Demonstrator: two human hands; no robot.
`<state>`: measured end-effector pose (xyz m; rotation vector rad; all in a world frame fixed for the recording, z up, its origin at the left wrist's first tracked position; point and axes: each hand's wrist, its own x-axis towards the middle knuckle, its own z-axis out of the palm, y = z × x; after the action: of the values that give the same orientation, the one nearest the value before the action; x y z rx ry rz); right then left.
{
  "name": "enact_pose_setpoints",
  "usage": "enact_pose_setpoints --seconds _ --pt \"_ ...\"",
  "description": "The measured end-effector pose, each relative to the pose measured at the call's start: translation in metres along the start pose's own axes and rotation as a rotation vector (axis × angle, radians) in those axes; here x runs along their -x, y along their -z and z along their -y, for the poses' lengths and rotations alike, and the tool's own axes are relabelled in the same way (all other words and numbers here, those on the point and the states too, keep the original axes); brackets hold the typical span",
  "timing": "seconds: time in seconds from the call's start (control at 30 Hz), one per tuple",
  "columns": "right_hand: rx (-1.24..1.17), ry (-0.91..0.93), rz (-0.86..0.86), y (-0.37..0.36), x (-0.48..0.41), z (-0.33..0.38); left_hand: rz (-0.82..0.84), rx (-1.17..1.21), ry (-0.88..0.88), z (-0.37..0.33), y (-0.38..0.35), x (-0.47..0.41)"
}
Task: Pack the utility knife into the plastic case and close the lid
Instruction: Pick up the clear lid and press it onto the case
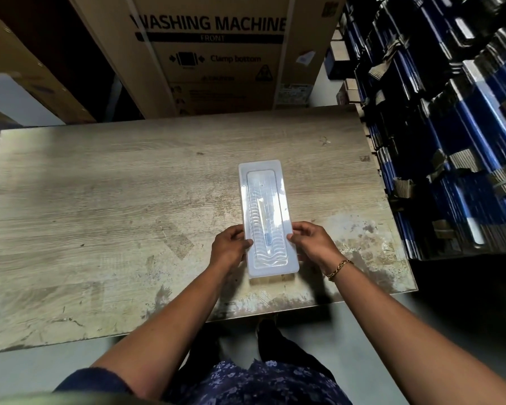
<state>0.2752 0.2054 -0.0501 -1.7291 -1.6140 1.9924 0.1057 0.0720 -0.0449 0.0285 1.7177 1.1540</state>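
— Gripping what, and where?
— Clasping the near end of a long translucent white plastic case point(265, 217): left hand point(230, 247) on its left edge, right hand point(313, 244), gold chain bracelet point(338, 268) at the wrist, on its right edge. Lid down flat over the tray.

— And the knife?
— Lying lengthwise inside, seen through the lid: slim pale utility knife point(265, 222), blue at the near end.

— Beyond the hands?
— Resting on a worn grey wood-grain table point(100, 200), near its front right. Behind, a brown cardboard washing machine carton point(216, 54); at right, stacked blue and black boxes point(465, 127).
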Motion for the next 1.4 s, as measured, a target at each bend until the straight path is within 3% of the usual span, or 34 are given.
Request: enact_pose_setpoints --seconds 0.23,0.8,1.1,1.27,1.4 --pt "0.027 0.046 -0.076 -0.002 0.001 -0.001 -0.031 -0.155 -0.133 0.001 0.004 0.001" --pt "-0.004 0.031 0.039 0.004 0.001 -0.005 0.059 -0.075 -0.067 0.008 0.009 -0.003" --pt "0.095 0.105 0.007 0.002 0.003 -0.007 0.065 -0.194 -0.188 0.013 0.010 -0.001" --pt "0.037 0.045 0.050 0.006 0.008 -0.004 0.021 -0.200 -0.116 0.023 0.020 0.008" --pt "0.094 -0.066 0.217 0.022 0.016 -0.019 0.149 -0.137 0.020 0.031 0.031 0.019"
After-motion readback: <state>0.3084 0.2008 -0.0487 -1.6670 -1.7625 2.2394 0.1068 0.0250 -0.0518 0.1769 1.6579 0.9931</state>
